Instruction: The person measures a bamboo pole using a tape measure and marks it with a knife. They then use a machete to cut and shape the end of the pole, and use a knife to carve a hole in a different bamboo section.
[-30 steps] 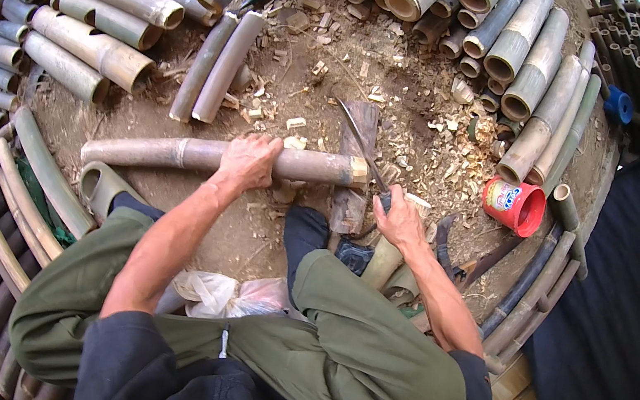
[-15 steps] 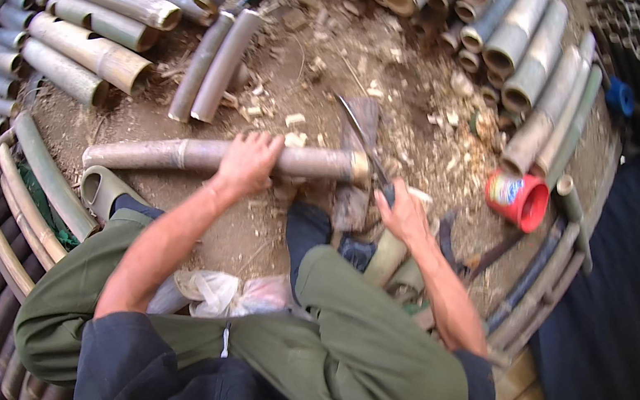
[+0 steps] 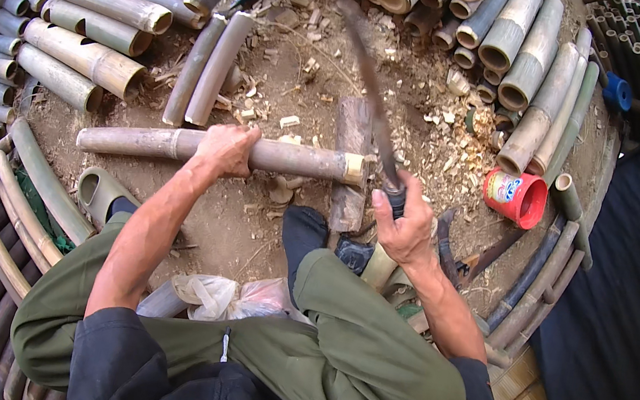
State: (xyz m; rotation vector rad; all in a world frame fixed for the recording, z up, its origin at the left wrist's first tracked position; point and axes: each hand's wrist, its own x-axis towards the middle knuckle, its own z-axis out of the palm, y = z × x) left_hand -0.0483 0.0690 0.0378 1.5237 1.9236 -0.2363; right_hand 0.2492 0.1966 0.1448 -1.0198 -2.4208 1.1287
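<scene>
A thick brown bamboo pole [image 3: 293, 159] lies crosswise in front of me, its right end resting on a flat wooden block [image 3: 348, 204]. That end is trimmed to pale wood. My left hand [image 3: 225, 150] is wrapped around the pole near its middle. In my right hand [image 3: 408, 222] I grip the dark handle of a machete [image 3: 372, 91], closed around it beside the pole's trimmed end. The long blade is raised, pointing away from me, and somewhat smeared by motion.
Pale wood chips [image 3: 454, 146] litter the dirt floor. Bamboo sections [image 3: 86, 62] are stacked at the left, with more bamboo tubes [image 3: 520, 47] at the far right. A red plastic tub [image 3: 513, 199] lies tipped over at the right. A plastic bag [image 3: 229, 296] sits between my legs.
The machete has swung up and away from the pole's right end, with my right hand turned. My left hand still holds the pole, having shifted slightly left.
</scene>
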